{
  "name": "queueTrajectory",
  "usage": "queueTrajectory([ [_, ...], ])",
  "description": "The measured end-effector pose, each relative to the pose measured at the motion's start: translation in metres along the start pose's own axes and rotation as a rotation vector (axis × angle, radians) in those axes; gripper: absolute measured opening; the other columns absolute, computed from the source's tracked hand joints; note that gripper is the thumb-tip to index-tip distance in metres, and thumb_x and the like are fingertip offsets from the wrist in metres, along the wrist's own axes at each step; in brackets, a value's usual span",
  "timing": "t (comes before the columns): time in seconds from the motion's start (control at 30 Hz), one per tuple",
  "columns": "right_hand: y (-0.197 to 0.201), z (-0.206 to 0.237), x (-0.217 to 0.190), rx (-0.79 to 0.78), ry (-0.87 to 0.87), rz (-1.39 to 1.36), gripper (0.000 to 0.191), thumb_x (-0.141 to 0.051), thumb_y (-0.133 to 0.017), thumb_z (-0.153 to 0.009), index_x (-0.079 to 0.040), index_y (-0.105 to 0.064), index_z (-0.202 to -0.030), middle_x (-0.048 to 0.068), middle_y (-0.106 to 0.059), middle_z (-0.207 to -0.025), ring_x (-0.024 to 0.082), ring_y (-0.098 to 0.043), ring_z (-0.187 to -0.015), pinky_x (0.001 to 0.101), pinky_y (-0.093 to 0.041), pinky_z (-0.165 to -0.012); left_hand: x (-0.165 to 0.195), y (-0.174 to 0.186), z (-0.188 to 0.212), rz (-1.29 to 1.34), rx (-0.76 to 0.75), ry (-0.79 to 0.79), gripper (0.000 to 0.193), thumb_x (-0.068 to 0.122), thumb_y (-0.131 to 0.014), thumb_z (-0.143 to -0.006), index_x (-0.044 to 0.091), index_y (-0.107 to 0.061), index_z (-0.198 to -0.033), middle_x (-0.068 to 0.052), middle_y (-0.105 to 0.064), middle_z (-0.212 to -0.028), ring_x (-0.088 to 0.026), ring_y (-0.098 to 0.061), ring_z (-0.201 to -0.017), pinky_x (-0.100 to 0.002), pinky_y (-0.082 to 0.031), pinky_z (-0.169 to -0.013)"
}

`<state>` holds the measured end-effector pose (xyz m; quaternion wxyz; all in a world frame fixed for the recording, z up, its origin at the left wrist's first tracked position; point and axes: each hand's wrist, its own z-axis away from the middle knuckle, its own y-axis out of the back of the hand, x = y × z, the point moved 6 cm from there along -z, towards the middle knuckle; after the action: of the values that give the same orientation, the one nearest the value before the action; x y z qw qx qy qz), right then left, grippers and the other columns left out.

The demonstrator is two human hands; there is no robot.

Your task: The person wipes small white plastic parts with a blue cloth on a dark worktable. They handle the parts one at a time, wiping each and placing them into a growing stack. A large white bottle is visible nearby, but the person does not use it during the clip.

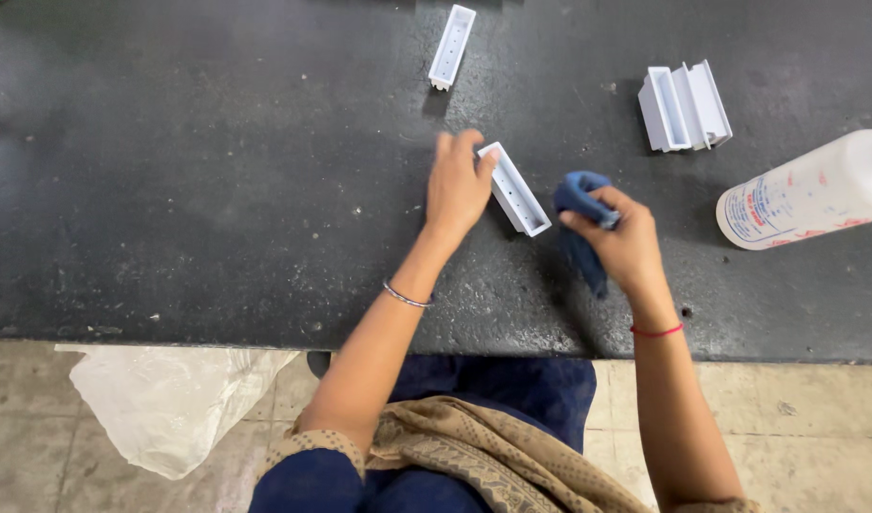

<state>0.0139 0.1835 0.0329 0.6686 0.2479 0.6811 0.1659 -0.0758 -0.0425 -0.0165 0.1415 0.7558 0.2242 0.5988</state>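
Note:
My left hand [457,182] rests on the dark worktop [218,190] with its fingertips touching the near end of a long white plastic tray [515,189] that lies slantwise and open side up. My right hand [621,237] is closed around a crumpled blue cloth [578,204], just right of that tray. Part of the cloth hangs below the hand. I wear a thin bangle on the left wrist and a red thread on the right.
A second long white tray [452,46] lies at the far edge. A wider white plastic piece [685,104] sits at the upper right. A white bottle [806,192] lies on its side at the right. A white bag [170,404] is on the floor.

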Motion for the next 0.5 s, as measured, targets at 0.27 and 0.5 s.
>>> queueTrajectory([
  [0.27, -0.022, -0.011, -0.032, -0.046, -0.022, 0.235, 0.022, -0.018, -0.086, -0.079, -0.006, -0.074, -0.094, 0.01, -0.07, -0.074, 0.015, -0.063, -0.068, 0.0312, -0.051, -0.068, 0.003, -0.026, -0.006, 0.127, 0.032, 0.025, 0.02, 0.023, -0.055, -0.102, 0.014, -0.061, -0.118, -0.022, -0.073, -0.086, -0.047, -0.069, -0.087, -0.056, -0.052, -0.073],
  [0.5, -0.051, -0.071, -0.051, 0.048, 0.206, 0.189, 0.019, -0.013, -0.082, -0.083, -0.004, -0.071, -0.097, 0.013, -0.072, -0.082, 0.018, -0.07, -0.074, 0.0329, -0.054, -0.07, 0.0, -0.026, -0.015, 0.209, 0.036, -0.019, 0.02, 0.021, -0.054, -0.104, 0.013, -0.062, -0.119, -0.022, -0.072, -0.085, -0.046, -0.069, -0.086, -0.055, -0.053, -0.071],
])
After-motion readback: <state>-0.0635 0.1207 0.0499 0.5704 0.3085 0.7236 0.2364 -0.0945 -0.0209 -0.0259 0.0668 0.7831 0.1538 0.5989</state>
